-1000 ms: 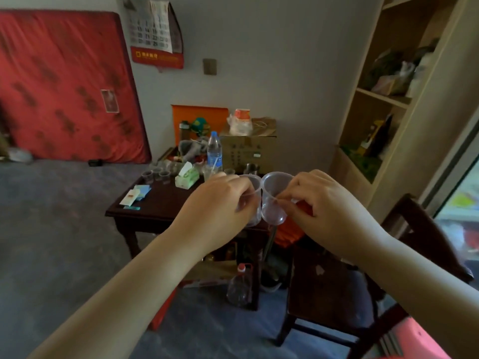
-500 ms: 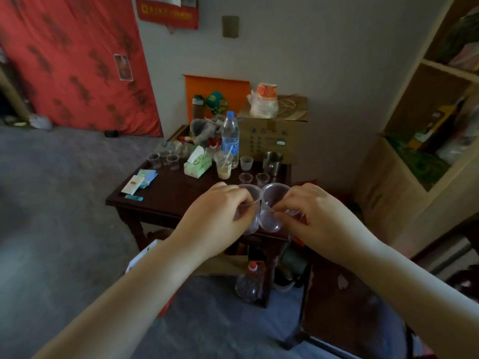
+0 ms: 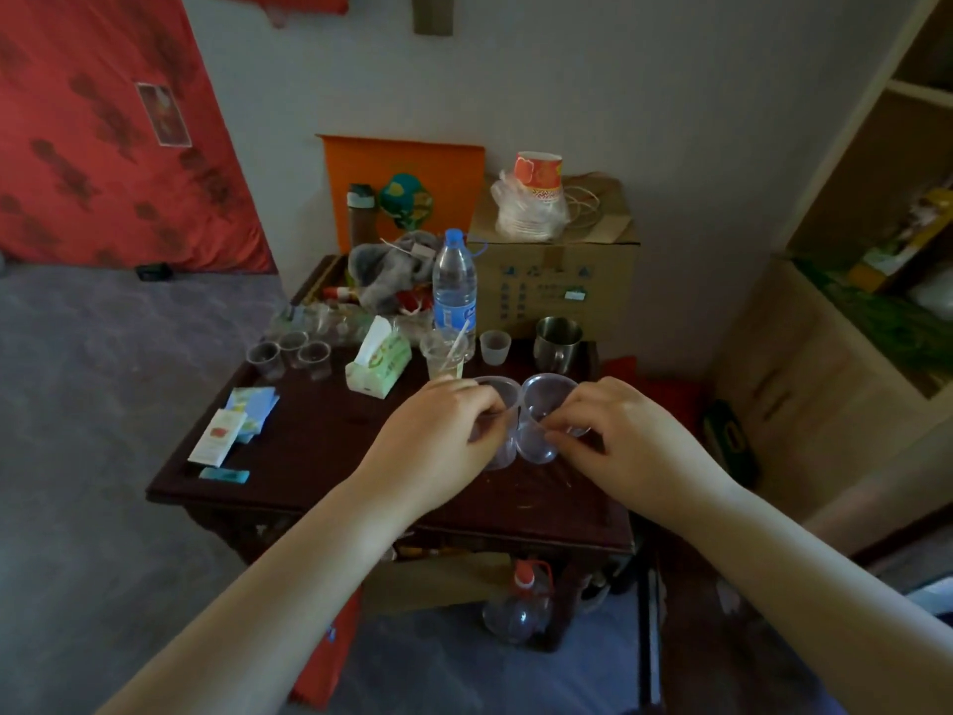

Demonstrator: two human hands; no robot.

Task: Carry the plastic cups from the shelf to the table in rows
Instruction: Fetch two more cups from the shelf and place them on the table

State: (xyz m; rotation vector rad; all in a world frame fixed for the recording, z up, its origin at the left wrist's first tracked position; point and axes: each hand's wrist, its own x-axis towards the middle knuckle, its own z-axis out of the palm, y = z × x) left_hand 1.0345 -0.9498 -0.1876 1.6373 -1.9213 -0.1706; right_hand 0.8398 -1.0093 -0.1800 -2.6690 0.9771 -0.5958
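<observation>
Both hands are held over the dark table (image 3: 319, 446), near its front-right part. L hand (image 3: 438, 446) is closed round one clear plastic cup (image 3: 497, 405); R hand (image 3: 626, 446) is closed round a second clear cup (image 3: 541, 420). Cups are kept side by side, rims touching, tilted toward the camera. Farther back, a tissue pack (image 3: 379, 363), a drink w/ straw (image 3: 444, 356), a water bottle (image 3: 454, 286) and a steel mug (image 3: 557, 343) are seen. Three small clear cups (image 3: 291, 353) are grouped at back-left. A cardboard box (image 3: 557, 281) is set behind.
</observation>
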